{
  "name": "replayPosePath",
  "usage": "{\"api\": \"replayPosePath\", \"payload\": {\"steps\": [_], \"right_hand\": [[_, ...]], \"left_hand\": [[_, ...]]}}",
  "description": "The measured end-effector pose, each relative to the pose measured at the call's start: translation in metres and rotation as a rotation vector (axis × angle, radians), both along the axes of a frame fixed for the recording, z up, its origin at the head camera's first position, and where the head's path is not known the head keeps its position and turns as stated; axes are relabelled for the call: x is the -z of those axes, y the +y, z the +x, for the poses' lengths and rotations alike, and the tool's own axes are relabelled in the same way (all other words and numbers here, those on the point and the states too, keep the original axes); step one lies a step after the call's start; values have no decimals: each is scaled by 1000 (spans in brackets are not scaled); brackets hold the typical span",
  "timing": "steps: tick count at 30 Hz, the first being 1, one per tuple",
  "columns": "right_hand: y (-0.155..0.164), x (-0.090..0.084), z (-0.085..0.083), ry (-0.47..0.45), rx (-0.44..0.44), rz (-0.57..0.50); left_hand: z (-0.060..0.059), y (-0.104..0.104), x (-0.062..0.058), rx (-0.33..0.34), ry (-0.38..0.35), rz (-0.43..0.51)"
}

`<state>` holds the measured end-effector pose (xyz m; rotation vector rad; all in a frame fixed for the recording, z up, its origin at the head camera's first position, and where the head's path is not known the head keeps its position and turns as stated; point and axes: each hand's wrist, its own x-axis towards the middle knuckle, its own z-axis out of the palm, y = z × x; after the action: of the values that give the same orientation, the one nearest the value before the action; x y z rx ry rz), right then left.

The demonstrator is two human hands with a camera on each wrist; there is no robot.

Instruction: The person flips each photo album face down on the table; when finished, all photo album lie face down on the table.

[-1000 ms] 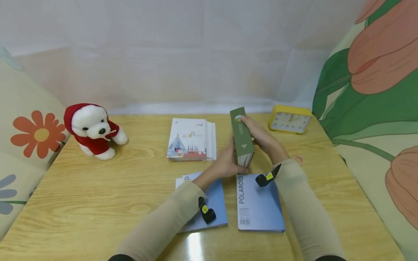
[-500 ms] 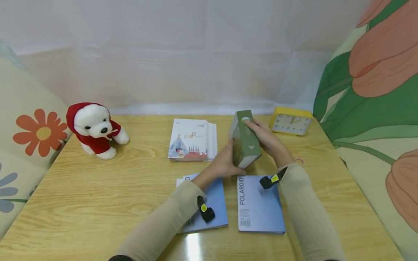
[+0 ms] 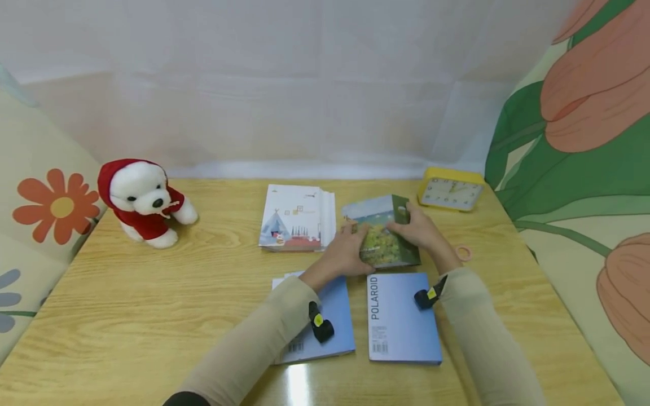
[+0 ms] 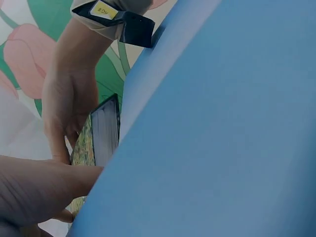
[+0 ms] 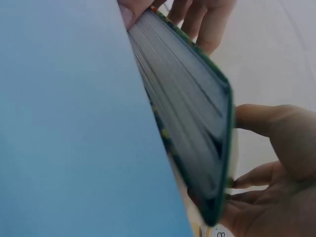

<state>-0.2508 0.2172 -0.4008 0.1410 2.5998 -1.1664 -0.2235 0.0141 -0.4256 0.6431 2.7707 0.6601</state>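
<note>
A thick green photo album [image 3: 383, 237] with a meadow scene on its cover is held tilted above the back middle of the table. My left hand [image 3: 346, 251] grips its left side, fingers over the cover and thumb at the near edge. At the spine side, my right hand [image 3: 420, 228] holds the album with the thumb on top. The pages' edge of the album [image 5: 182, 94] faces the right wrist view, between the left hand [image 5: 212, 15] and right hand [image 5: 291, 173]. Just below it lies a blue album [image 3: 406, 321] marked POLAROID.
Another blue album [image 3: 332, 316] lies partly under my left sleeve, stacked on another. A white stack of albums [image 3: 291, 217] with a tent picture sits at back centre. A yellow clock [image 3: 452, 190], pink ring [image 3: 463, 252] and plush dog [image 3: 147, 203] stand around on the table [image 3: 152, 316].
The green album has turned from showing its spine to showing its picture cover, and has tipped lower. My right hand has shifted right and down with it.
</note>
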Motion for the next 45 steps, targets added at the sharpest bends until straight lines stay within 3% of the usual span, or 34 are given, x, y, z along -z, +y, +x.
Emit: {"api": "replayPosePath", "payload": {"steps": [10, 16, 20, 25, 29, 31, 34, 38, 42, 45], "right_hand": [[-11, 7, 0, -16, -86, 169], [-16, 8, -2, -29, -80, 173], [-19, 6, -3, -2, -115, 184], [-33, -12, -8, 97, -157, 146], [-58, -27, -16, 203, -206, 106], [-72, -30, -20, 236, -235, 87], [-94, -30, -26, 244, -263, 53], [-124, -24, -34, 203, -322, 41], [-147, -15, -40, 144, -358, 11], [-156, -8, -45, 100, -352, 19]], "left_hand": [[1, -2, -13, 48, 116, -200], [1, -5, -18, 50, 123, -247], [0, -14, -21, 65, 69, -195], [-5, -45, -39, 78, -31, -8], [-14, -86, -58, -3, -38, 72], [-18, -109, -62, -60, -27, 88], [-20, -139, -57, -149, -19, 132], [-20, -165, -35, -233, 4, 226], [-23, -173, -11, -223, 36, 353], [-24, -172, 0, -198, 6, 409]]}}
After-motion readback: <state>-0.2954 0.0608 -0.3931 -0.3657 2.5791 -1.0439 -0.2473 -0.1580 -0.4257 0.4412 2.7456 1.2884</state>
